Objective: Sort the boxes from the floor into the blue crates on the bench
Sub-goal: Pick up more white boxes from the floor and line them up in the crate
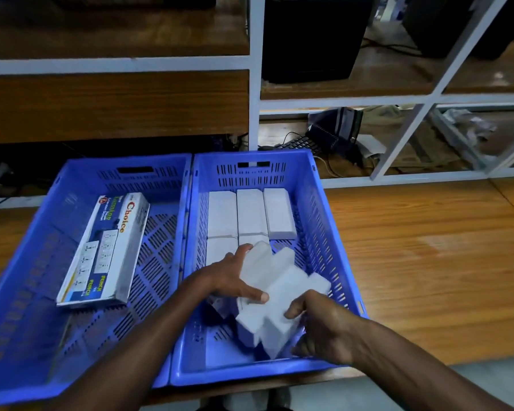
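Left blue crate [42,262] on the wooden table [428,262] holds one long printed "Choice" box [104,250], lying flat at about 9 o'clock of the view. Right blue crate [318,221], touching the left one, has plain white boxes [251,212] laid in rows at its far end, toward 12 o'clock. Over its near half, left hand [235,277] with fingers spread and thumb pressed on top, and right hand [324,324] with fingers curled around the near ends, together grip a tilted bundle of white boxes [276,292], around 6 o'clock.
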Available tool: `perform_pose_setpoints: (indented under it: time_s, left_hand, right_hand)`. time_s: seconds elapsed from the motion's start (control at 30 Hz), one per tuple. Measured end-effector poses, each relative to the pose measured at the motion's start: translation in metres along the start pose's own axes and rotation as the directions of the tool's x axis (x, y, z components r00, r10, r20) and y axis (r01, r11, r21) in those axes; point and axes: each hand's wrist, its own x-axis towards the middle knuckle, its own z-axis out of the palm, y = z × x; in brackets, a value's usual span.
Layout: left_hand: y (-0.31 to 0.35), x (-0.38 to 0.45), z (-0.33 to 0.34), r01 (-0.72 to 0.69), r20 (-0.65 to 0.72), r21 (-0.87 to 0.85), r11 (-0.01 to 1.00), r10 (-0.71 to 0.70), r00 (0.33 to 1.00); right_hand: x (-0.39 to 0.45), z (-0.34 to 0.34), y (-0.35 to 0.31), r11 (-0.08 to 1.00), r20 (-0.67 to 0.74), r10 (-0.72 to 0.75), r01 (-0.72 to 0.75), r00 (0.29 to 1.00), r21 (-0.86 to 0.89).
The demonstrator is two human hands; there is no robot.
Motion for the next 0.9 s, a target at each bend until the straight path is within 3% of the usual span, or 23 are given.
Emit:
perform_pose_setpoints:
  time_s: [0.17,0.27,0.33,0.4,0.47,0.53,0.57,0.73,0.9]
  left_hand:
    - [-0.006,-0.001,0.009,-0.038,-0.002,0.059,0.998,0.039,0.999]
    - [-0.013,-0.004,0.009,-0.055,-0.033,0.025,0.998,0.056,0.998]
    - [-0.014,-0.003,0.008,-0.065,-0.063,0.021,0.998,0.066,0.996]
    - [-0.014,-0.003,0.009,-0.077,-0.088,0.041,0.996,0.080,0.993]
    - [-0.013,-0.004,0.010,-0.081,-0.103,0.058,0.995,0.086,0.991]
    - [-0.014,-0.005,0.011,-0.082,-0.109,0.061,0.995,0.089,0.990]
    - [-0.015,-0.005,0.011,-0.082,-0.118,0.066,0.995,0.089,0.989]
    - [-0.014,-0.005,0.015,-0.043,-0.180,0.110,0.993,0.063,0.982]
    - [-0.012,-0.011,0.016,-0.005,-0.253,0.190,0.982,0.054,0.966]
  right_hand:
    - [-0.022,0.007,-0.004,0.993,-0.090,-0.114,0.116,0.989,0.009]
    - [-0.019,0.013,-0.001,0.924,-0.203,-0.368,0.333,0.907,-0.187]
    - [-0.015,0.015,0.000,0.799,-0.193,-0.554,0.452,0.810,-0.397]
    - [-0.003,0.012,0.003,0.545,-0.107,-0.735,0.488,0.670,-0.682]
    - [0.010,0.010,0.003,0.269,0.044,-0.807,0.432,0.589,-0.861]
    - [0.025,0.012,0.000,0.110,0.120,-0.794,0.336,0.596,-0.935]
    - [0.033,0.014,-0.003,0.090,0.124,-0.784,0.309,0.608,-0.947]
    - [0.067,0.017,-0.012,0.061,0.097,-0.712,0.199,0.695,-0.978]
    - [0.073,0.015,-0.009,0.064,0.107,-0.749,0.233,0.654,-0.970]
